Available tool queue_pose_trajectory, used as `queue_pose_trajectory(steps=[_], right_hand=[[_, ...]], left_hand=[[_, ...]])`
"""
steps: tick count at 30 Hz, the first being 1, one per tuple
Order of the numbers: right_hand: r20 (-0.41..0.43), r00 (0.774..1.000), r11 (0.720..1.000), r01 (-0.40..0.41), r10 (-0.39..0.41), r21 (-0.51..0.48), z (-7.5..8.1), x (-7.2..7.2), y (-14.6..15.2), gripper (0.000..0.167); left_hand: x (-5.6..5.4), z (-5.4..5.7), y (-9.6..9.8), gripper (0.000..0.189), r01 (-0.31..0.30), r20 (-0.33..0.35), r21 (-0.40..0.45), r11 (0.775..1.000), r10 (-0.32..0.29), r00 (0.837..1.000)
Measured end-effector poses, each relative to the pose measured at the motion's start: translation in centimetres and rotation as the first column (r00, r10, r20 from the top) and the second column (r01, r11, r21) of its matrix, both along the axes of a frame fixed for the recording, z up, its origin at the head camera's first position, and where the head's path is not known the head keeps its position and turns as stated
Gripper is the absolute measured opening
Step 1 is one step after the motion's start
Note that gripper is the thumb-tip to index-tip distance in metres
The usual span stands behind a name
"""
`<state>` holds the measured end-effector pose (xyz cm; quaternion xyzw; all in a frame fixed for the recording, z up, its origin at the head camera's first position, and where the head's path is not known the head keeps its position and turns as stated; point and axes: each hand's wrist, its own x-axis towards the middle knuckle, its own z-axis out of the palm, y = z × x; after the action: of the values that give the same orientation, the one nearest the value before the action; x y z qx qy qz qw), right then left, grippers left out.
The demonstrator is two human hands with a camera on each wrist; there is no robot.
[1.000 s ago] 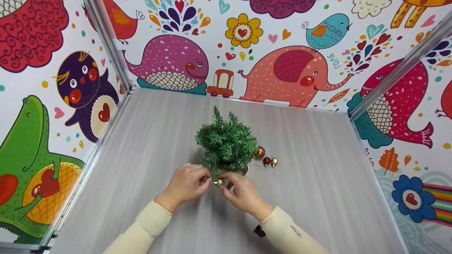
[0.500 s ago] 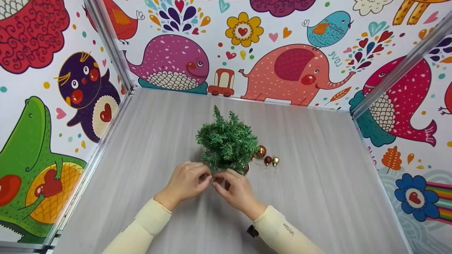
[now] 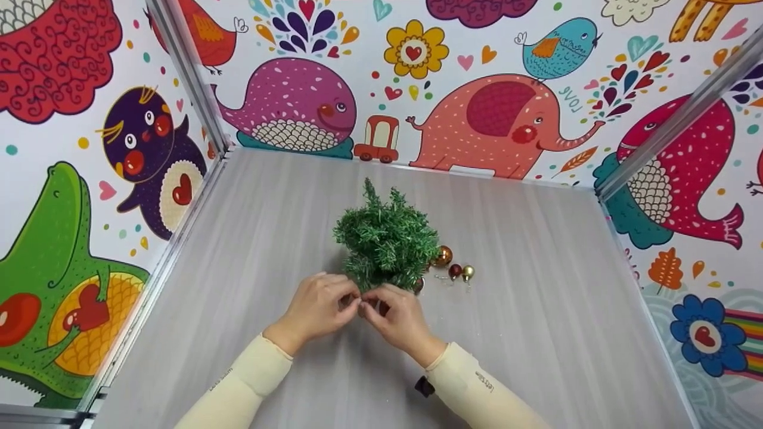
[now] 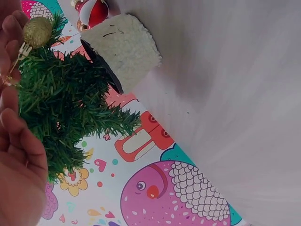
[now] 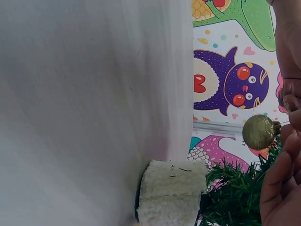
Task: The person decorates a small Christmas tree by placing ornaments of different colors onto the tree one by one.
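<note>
The step in hand was judged to be readying the gold bauble [image 5: 258, 132] by its thread [image 4: 15, 66], between 6 and 7 o'clock of the tree [image 3: 390, 241] on the counter [image 3: 262, 232]. The next move appeared to call for spreading that thread. Left hand [image 3: 319, 305] and right hand [image 3: 400, 314] met, fingers curled, fingertips pinching it.

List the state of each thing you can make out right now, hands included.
Gold ornament: held off the table, cap toward the fingers
Left hand: fingers curled, pinching at the ornament's cap end
Right hand: likewise, fingertips close to the left's
Tree: upright
White base: standing, under the tree
Orange ball: resting, loose
Dark red ball: lying loose
Small gold ball: lying beside it
Shiny red ball: near the base
</note>
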<state>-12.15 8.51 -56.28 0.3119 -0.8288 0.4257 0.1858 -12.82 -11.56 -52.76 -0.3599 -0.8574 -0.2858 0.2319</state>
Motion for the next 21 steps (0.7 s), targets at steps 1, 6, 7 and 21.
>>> queue_pose_trajectory(steps=[1,6,7,21], right_hand=[[-0.003,1.0,1.0,-0.006,0.006,-0.002,0.0,0.0,0.0,0.005],[-0.027,1.0,1.0,-0.006,0.006,0.0,-0.3,-0.2,0.2,0.005],[-0.037,0.999,1.0,0.001,-0.001,0.008,-0.3,-0.2,0.3,0.006],[-0.218,0.966,0.989,0.145,-0.137,0.019,-0.2,-0.8,-0.1,0.005]], left_hand=[[0.0,-0.1,0.0,0.004,-0.001,0.0,-0.002,1.0,0.001,1.0],[-0.1,-0.5,-0.4,0.007,-0.019,-0.014,-0.024,1.0,0.019,1.0],[-0.1,-0.6,-0.4,0.008,-0.024,-0.023,-0.03,0.999,0.023,0.999],[-1.0,-1.1,-0.2,0.01,-0.091,-0.167,0.04,0.995,0.096,0.981]])
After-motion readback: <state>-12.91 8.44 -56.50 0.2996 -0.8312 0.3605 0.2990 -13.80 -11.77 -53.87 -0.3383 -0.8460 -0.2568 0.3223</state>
